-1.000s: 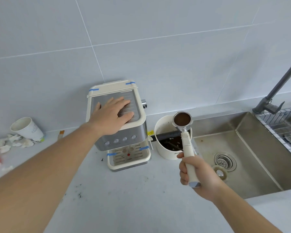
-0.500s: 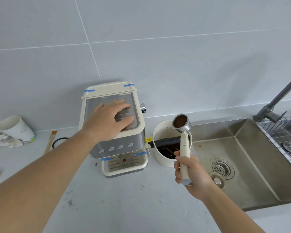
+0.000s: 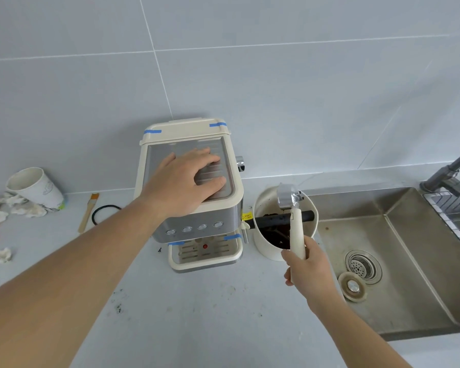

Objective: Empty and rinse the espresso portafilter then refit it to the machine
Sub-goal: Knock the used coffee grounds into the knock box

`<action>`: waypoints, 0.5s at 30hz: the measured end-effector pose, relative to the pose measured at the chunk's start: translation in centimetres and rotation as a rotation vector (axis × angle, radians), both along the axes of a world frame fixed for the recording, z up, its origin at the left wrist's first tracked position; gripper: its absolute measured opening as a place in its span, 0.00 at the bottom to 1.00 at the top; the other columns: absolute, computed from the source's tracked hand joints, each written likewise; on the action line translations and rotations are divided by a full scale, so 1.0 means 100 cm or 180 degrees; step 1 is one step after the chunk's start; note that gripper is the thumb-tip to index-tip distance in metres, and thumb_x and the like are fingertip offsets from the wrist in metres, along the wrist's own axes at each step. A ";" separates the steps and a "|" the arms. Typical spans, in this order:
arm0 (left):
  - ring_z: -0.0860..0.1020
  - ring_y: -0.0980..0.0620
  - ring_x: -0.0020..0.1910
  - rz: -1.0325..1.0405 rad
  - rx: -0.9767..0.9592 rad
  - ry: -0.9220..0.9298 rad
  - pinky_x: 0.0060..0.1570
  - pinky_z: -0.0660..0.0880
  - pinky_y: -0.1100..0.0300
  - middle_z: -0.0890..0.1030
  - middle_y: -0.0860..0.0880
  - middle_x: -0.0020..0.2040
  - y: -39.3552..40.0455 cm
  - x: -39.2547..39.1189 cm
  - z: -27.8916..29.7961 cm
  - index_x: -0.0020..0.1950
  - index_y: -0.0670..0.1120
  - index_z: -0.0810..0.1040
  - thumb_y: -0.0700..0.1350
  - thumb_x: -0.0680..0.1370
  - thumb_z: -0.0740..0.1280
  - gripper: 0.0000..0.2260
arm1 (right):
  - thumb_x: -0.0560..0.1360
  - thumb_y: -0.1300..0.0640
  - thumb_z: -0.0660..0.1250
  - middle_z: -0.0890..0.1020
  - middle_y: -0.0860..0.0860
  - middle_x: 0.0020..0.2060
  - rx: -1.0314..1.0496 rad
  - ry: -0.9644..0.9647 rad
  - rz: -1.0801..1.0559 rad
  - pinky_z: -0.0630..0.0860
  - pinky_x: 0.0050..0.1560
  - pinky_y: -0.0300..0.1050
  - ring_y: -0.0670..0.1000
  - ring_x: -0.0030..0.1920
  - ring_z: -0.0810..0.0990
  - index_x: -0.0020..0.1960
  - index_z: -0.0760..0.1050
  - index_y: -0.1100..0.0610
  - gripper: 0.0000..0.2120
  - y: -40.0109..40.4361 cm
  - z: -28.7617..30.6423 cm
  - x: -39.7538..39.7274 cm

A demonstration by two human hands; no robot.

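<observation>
The right hand has its grip closed round the cream handle of the portafilter, low down near the butt end, and the metal head is turned over above the white knock-out tub, right by the black bar that crosses its mouth. The left hand lies flat and spread on top of the espresso machine, fingers released, pressing rather than grasping. Now, how will this thing handle? My read is that it is rigid and top-heavy: the steel head carries the weight, well away from the hand, so the low hold gives swing for a knock but less control. The handle looks smooth, and it would probably turn slippery once wet at the sink just to the right, so a firmer hold nearer the neck seems wise for rinsing. The head should take a rap on the bar without harm. The light tub, standing on the bench beside the machine, could shift under a hard blow.
</observation>
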State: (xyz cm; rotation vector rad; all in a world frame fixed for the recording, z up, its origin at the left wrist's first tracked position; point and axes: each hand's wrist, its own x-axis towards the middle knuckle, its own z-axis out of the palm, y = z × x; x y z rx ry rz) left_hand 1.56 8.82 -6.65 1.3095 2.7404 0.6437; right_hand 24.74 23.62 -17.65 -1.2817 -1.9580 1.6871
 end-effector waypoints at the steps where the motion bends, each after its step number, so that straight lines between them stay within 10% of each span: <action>1: 0.62 0.59 0.74 0.0002 0.0005 0.0003 0.75 0.50 0.48 0.66 0.56 0.76 0.000 0.000 0.000 0.69 0.60 0.70 0.64 0.75 0.59 0.23 | 0.75 0.62 0.66 0.78 0.60 0.41 0.0121 -0.0058 0.0053 0.80 0.31 0.50 0.54 0.30 0.77 0.50 0.72 0.49 0.09 0.000 0.000 0.000; 6: 0.63 0.60 0.74 0.0008 0.0008 0.0026 0.75 0.52 0.47 0.67 0.57 0.75 0.000 0.000 0.000 0.69 0.59 0.70 0.64 0.75 0.60 0.23 | 0.72 0.62 0.64 0.78 0.58 0.42 0.0658 -0.0405 0.0429 0.81 0.36 0.65 0.55 0.33 0.74 0.53 0.70 0.42 0.16 0.004 0.003 0.000; 15: 0.62 0.59 0.74 0.0011 0.0006 0.0044 0.75 0.52 0.47 0.67 0.56 0.75 0.000 -0.001 -0.001 0.69 0.59 0.70 0.65 0.75 0.59 0.24 | 0.74 0.61 0.65 0.78 0.56 0.40 0.0820 -0.0210 0.0476 0.80 0.34 0.62 0.54 0.33 0.75 0.45 0.69 0.35 0.18 0.011 0.010 0.004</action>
